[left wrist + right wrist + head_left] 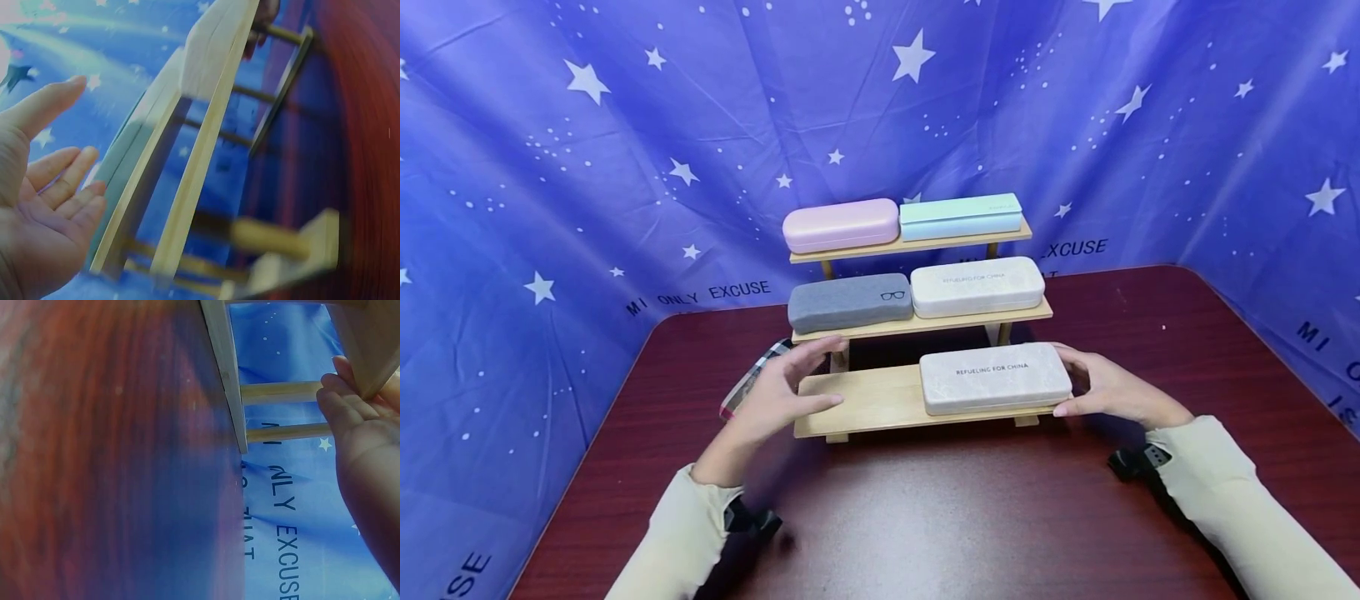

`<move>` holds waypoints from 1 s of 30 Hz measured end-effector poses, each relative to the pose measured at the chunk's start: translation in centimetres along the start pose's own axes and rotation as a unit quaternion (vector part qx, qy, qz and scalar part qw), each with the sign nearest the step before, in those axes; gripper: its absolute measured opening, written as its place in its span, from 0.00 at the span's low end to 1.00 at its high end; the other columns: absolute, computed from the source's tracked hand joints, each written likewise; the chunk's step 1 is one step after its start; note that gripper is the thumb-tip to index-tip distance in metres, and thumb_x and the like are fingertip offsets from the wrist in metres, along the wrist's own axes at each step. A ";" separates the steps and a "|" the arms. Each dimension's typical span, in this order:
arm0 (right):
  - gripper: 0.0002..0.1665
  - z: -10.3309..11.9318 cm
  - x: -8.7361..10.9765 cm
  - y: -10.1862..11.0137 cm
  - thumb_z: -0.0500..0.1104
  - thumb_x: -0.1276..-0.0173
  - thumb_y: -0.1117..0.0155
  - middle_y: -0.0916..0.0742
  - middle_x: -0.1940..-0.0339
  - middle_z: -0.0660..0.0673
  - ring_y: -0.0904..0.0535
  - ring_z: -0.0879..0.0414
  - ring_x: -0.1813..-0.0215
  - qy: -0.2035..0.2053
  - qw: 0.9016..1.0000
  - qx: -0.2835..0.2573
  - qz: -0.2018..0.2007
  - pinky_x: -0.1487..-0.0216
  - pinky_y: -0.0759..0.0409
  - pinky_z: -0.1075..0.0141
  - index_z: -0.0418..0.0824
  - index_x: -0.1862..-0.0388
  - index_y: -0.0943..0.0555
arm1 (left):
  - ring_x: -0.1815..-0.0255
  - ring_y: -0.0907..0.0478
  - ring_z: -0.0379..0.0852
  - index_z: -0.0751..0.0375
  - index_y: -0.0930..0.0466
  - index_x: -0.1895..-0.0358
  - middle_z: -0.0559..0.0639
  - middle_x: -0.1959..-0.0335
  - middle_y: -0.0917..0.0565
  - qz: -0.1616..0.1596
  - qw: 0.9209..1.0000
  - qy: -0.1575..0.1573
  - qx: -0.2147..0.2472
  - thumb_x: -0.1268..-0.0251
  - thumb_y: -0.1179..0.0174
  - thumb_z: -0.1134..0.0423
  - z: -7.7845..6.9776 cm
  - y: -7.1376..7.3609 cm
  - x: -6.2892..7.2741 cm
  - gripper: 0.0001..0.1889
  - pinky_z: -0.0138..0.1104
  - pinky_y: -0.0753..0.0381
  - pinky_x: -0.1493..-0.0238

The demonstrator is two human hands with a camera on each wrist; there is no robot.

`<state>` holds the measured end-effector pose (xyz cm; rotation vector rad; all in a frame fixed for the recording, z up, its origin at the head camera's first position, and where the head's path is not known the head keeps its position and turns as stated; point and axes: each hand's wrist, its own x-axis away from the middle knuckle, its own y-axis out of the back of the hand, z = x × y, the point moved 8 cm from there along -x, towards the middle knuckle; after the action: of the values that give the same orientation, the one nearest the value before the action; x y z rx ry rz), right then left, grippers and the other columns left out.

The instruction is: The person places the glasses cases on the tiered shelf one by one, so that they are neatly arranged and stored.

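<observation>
My right hand (1108, 390) grips the right end of a white marbled glasses case (996, 379) on the stand's lowest shelf (865, 398). Its thumb is at the front corner and its fingers reach behind the case. Seen from the right wrist, the fingers of the right hand (372, 434) lie close by a wooden shelf corner (375, 356). With fingers spread and holding nothing, my left hand (778, 396) hovers by the lowest shelf's left end. The left wrist view shows the left hand's (50, 212) palm and loose fingers beside the shelf boards.
A grey case (850, 302) and another white case (977, 287) fill the middle shelf. Above them sit a pink case (841, 225) and a mint-green case (960, 218). A plaid case (751, 382) lies on the dark red table (970, 517), partly behind the left hand.
</observation>
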<state>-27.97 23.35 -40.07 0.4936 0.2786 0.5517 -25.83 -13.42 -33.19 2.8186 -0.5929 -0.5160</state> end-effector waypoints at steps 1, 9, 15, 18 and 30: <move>0.48 -0.1 0.0 0.0 0.34 0.50 0.28 0.21 0.47 0.60 0.25 0.66 0.49 -0.003 1.000 0.005 -0.001 0.50 0.28 0.76 0.28 0.32 0.40 | 0.35 0.32 0.43 0.70 0.34 0.35 0.66 0.39 0.27 -0.012 1.000 -0.002 0.000 0.53 0.33 0.78 0.0 0.8 0.4 0.37 0.33 0.39 0.33; 0.47 -0.2 0.0 -0.1 0.36 0.48 0.29 0.23 0.43 0.51 0.25 0.65 0.48 -0.020 1.000 0.011 0.002 0.50 0.27 0.74 0.31 0.31 0.40 | 0.41 0.25 0.45 0.74 0.31 0.38 0.58 0.44 0.20 -0.117 0.992 -0.040 -0.021 0.55 0.34 0.83 1.1 7.2 2.9 0.34 0.29 0.29 0.41; 0.47 -0.2 0.0 -0.1 0.36 0.48 0.29 0.24 0.42 0.44 0.26 0.65 0.48 -0.025 1.000 0.013 0.000 0.50 0.27 0.74 0.30 0.31 0.40 | 0.45 0.24 0.37 0.69 0.29 0.38 0.51 0.47 0.18 -0.159 0.985 -0.013 -0.058 0.51 0.35 0.81 3.2 10.1 4.1 0.32 0.27 0.28 0.44; 0.47 -0.1 0.1 -0.1 0.36 0.49 0.29 0.24 0.42 0.43 0.26 0.66 0.49 -0.027 1.000 0.015 -0.002 0.49 0.27 0.75 0.30 0.31 0.40 | 0.46 0.24 0.34 0.68 0.29 0.38 0.47 0.47 0.18 -0.171 0.982 0.014 -0.079 0.51 0.34 0.78 4.7 11.0 4.6 0.32 0.26 0.27 0.45; 0.47 -0.2 0.0 -0.1 0.35 0.48 0.29 0.22 0.44 0.53 0.25 0.65 0.48 -0.021 1.000 0.000 0.001 0.49 0.27 0.75 0.30 0.31 0.40 | 0.41 0.32 0.30 0.68 0.31 0.36 0.29 0.51 0.23 -0.229 0.962 0.132 -0.065 0.48 0.34 0.74 10.0 13.2 6.2 0.32 0.23 0.29 0.47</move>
<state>-28.02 23.34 -40.25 0.5057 0.2381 0.5426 -28.91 -29.20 -40.53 2.8224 0.1472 -0.2311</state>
